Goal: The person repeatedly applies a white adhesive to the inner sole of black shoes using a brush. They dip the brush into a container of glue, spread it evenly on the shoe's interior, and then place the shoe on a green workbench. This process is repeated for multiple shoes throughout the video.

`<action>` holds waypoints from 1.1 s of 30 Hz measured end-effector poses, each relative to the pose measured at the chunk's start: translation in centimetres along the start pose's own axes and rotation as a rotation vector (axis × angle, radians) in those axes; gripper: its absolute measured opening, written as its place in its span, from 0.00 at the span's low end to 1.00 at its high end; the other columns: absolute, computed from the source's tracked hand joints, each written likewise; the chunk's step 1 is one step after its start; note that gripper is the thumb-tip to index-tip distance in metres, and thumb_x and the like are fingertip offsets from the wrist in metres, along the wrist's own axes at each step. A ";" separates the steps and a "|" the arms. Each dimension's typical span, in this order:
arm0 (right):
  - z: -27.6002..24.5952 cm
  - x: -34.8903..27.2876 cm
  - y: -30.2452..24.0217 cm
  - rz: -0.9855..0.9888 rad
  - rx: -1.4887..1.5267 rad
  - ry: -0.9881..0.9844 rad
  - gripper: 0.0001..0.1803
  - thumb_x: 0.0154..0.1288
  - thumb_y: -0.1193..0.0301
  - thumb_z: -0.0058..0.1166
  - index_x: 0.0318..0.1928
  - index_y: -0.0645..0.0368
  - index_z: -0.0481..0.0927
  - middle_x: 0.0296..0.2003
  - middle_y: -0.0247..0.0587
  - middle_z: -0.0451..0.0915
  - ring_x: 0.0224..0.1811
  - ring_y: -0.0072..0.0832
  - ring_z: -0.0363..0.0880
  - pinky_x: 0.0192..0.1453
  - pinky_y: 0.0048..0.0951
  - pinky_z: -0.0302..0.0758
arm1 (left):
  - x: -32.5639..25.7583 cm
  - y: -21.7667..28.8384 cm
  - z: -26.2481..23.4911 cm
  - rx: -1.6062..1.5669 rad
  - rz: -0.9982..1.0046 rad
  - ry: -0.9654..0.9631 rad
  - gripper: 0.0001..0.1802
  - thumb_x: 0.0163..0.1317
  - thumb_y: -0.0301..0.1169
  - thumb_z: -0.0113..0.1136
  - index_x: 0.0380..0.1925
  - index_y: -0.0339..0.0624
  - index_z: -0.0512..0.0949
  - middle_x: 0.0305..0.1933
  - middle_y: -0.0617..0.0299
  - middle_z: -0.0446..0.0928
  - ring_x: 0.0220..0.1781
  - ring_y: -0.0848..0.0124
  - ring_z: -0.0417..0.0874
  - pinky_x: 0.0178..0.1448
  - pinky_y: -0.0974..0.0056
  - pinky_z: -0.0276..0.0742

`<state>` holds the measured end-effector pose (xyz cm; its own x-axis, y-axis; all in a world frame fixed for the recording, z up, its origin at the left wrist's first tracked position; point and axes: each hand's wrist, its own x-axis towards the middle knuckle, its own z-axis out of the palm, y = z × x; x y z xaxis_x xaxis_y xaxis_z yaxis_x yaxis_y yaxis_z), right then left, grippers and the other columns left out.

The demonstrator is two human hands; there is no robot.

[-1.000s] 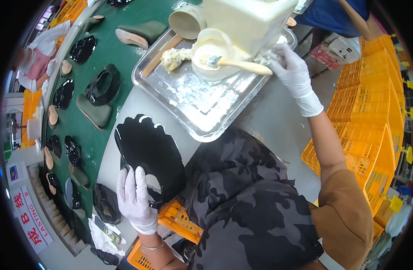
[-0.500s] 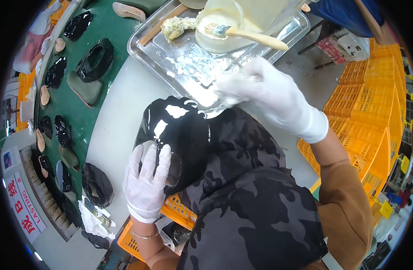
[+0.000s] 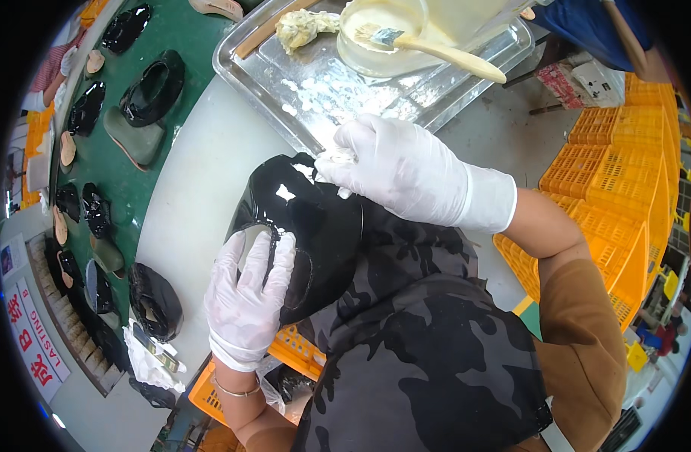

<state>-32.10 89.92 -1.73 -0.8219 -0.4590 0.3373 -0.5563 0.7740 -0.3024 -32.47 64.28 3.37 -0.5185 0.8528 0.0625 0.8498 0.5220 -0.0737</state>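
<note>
A glossy black shoe upper [image 3: 330,237] rests over my lap at the edge of the white table. My left hand [image 3: 247,301], in a thin white glove, grips it with fingers bent over the rim of its opening. My gloved right hand [image 3: 405,169] is closed round a small white wad [image 3: 338,154], mostly hidden by the fingers, and presses at the upper's far edge. White paste streaks that edge. Just beyond lies a metal tray [image 3: 428,98], smeared with paste. On it stand a translucent tub [image 3: 360,64] and a wooden-handled brush [image 3: 458,60] laid across the tub.
A green conveyor belt [image 3: 181,87] on the left carries several black uppers and olive-green lasts [image 3: 134,139]. Stacked yellow crates [image 3: 586,169] stand at the right. A paste-crusted stick [image 3: 304,30] lies in the tray. Another person's arm [image 3: 631,38] shows at top right.
My right hand has moved left and nearer, from above the tray onto the upper's edge. My left hand keeps its hold. The belt's uppers appear shifted slightly up and left.
</note>
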 end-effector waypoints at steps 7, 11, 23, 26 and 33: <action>-0.7 -1.4 -0.5 -0.009 -0.139 0.021 0.16 0.51 0.70 0.55 0.43 0.54 0.76 0.32 0.40 0.68 0.32 0.35 0.72 0.35 0.32 0.73 | 0.1 0.2 -0.1 -0.018 -0.006 -0.006 0.27 0.42 0.25 0.56 0.49 0.49 0.78 0.48 0.57 0.77 0.50 0.53 0.76 0.49 0.56 0.77; -0.6 -1.8 -0.5 -0.016 -0.168 0.053 0.13 0.50 0.67 0.57 0.39 0.53 0.78 0.32 0.38 0.69 0.33 0.35 0.71 0.37 0.32 0.73 | 0.0 0.2 0.2 -0.055 -0.021 -0.007 0.28 0.42 0.24 0.56 0.49 0.48 0.77 0.48 0.56 0.77 0.50 0.52 0.76 0.50 0.56 0.76; -1.4 -3.0 1.6 0.261 0.372 0.216 0.13 0.54 0.74 0.50 0.42 0.51 0.79 0.36 0.38 0.73 0.42 0.35 0.74 0.48 0.34 0.72 | -1.2 0.0 -1.2 -0.021 -0.109 0.092 0.25 0.44 0.23 0.57 0.48 0.47 0.79 0.46 0.53 0.78 0.48 0.52 0.78 0.50 0.57 0.76; -1.9 -3.1 2.9 0.317 0.626 0.185 0.17 0.57 0.77 0.51 0.50 0.58 0.74 0.41 0.41 0.75 0.46 0.33 0.76 0.53 0.28 0.71 | -1.9 -0.1 -1.0 -0.008 -0.137 0.082 0.25 0.45 0.23 0.57 0.47 0.47 0.79 0.47 0.53 0.78 0.48 0.52 0.79 0.50 0.56 0.76; -1.8 -2.2 2.7 0.431 0.663 0.228 0.21 0.59 0.65 0.57 0.50 0.62 0.72 0.38 0.42 0.77 0.41 0.27 0.76 0.49 0.26 0.72 | -1.4 0.1 -0.9 -0.072 -0.132 0.055 0.27 0.42 0.21 0.56 0.48 0.47 0.79 0.47 0.54 0.78 0.48 0.53 0.79 0.51 0.57 0.76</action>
<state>-31.52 93.81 -1.69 -0.9746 -0.0252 0.2223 -0.2129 0.4107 -0.8866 -31.53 63.09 4.17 -0.6220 0.7735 0.1214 0.7800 0.6257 0.0102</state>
